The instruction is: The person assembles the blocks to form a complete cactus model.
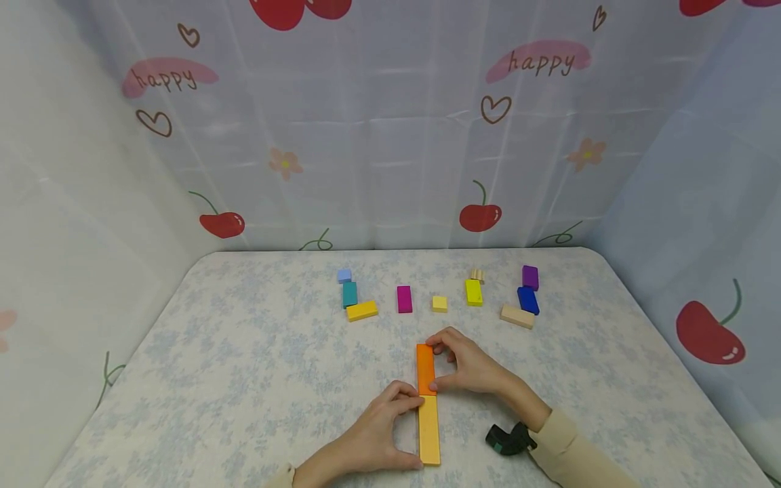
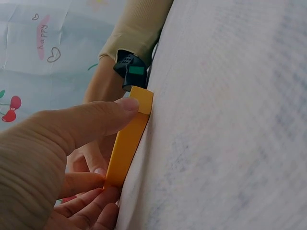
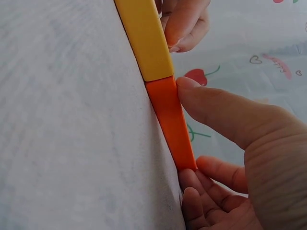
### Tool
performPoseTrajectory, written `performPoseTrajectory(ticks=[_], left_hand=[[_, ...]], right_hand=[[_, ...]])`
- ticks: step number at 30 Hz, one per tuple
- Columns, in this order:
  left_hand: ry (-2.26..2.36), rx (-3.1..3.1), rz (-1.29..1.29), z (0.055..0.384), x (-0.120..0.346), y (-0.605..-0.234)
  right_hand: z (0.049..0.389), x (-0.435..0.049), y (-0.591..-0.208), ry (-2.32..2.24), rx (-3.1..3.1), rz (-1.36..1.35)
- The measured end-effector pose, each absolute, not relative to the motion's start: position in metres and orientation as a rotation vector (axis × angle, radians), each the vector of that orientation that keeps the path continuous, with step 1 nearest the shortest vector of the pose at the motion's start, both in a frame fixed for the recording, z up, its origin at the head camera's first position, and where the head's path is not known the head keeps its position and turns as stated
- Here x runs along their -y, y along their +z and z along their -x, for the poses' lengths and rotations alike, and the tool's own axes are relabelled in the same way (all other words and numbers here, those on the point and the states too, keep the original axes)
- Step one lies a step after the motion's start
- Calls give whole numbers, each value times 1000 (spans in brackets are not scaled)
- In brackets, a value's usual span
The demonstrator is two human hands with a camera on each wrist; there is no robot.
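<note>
On the desk before me, the left hand grips a yellow block and the right hand an orange block, ends meeting, a seam the right wrist view shows closely; only the head view takes in the magenta block beyond.

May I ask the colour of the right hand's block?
The block is orange, clearest in the right wrist view.

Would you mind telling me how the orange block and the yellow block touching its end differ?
The yellow block looks longer than the orange block. The left hand holds the yellow block, while the right hand holds the orange block. Seen from the head, the orange block lies farther away than the yellow block. Both lie in line.
</note>
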State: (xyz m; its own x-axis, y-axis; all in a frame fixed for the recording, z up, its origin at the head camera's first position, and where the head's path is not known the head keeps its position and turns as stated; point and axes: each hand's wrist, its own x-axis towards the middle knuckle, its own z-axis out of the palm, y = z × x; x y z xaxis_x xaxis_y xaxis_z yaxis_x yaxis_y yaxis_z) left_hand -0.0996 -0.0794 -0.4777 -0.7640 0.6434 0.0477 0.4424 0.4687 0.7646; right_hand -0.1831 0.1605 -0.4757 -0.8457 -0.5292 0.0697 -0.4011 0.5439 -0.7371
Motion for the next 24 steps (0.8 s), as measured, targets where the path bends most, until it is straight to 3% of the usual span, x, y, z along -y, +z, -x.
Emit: performPoseTrajectory(ticks=[17,24], left_hand=[[1167,-2492,-978,101,79,-480],[1060,-2580,-1040,105,79,-463]], right_hand=[[185,-167,-475,-1235,-2587,816],[194,-174,-470,-1285,-2594,759]])
